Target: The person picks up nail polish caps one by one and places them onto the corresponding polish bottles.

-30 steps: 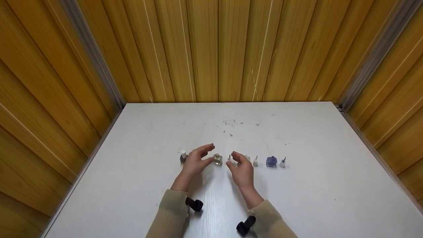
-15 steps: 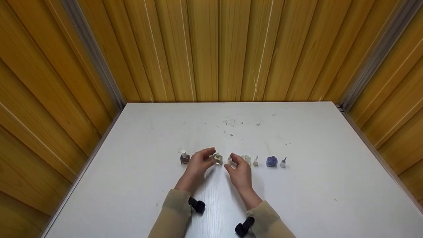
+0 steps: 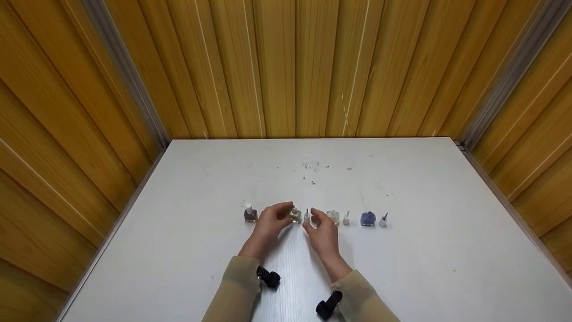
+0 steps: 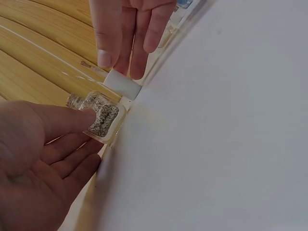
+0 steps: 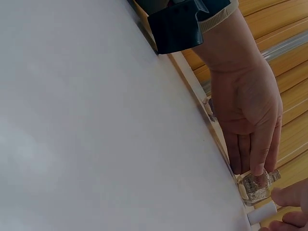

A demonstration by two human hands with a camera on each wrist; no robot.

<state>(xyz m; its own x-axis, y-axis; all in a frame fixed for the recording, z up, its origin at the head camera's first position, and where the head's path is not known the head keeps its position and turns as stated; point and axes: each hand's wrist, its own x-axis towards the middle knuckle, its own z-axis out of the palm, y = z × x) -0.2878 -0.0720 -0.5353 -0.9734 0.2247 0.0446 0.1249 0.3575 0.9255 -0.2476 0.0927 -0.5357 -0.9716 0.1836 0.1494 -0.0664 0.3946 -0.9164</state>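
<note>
In the head view my left hand [image 3: 269, 221] pinches a clear glitter bottle [image 3: 296, 216] whose neck is uncapped; the left wrist view shows the thumb across the glitter bottle [image 4: 103, 117]. Just right of it, a white brush cap [image 3: 306, 218] stands on the table, brush upward. My right hand [image 3: 325, 232] is beside that cap, thumb and fingers parted around it. In the right wrist view the white cap [image 5: 262, 213] stands close to the glitter bottle [image 5: 256, 186], with a small gap between cap and fingers.
A dark bottle with a white cap [image 3: 250, 213] stands left of my left hand. Right of my right hand are a pale open bottle [image 3: 333, 217], its brush cap [image 3: 346, 219], a blue-purple open bottle [image 3: 368, 219] and another brush cap [image 3: 383, 221]. Wood-patterned walls [image 3: 277, 67] surround the table.
My left hand has moved right onto the glitter bottle. The nearby brush cap has shifted slightly left, and my right hand's fingers have parted from it.
</note>
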